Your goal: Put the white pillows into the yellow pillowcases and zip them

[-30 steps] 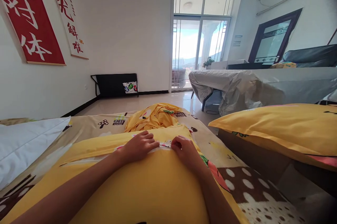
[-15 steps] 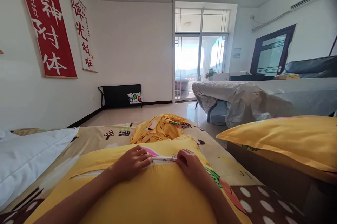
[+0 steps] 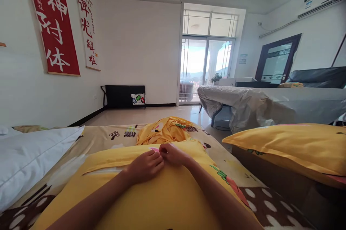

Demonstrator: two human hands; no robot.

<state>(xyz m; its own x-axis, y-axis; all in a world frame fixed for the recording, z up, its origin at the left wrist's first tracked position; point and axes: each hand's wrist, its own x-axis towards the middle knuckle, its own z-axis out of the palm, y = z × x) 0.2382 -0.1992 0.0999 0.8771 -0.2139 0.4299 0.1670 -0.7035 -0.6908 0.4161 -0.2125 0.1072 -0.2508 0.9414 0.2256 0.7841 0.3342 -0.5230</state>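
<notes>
A yellow pillow in its pillowcase lies in front of me on the bed, with a long opening across its upper part. My left hand rests on that opening, fingers curled down on the fabric edge. Right beside it, touching or nearly so, my right hand pinches the same edge with thumb and fingers. Exactly what lies between the fingertips is hidden. Left of my hands, a slit in the case shows the white pillow inside. A carrot print marks the case's right side.
Beyond the pillow sits a crumpled yellow cloth on the patterned bed sheet. At the left lies a white pillow. Another yellow pillow rests on a brown box-like support at the right, near a plastic-covered table.
My right hand has moved left along the opening to meet my left hand. The white strip between the hands is no longer visible. The view has shifted slightly.
</notes>
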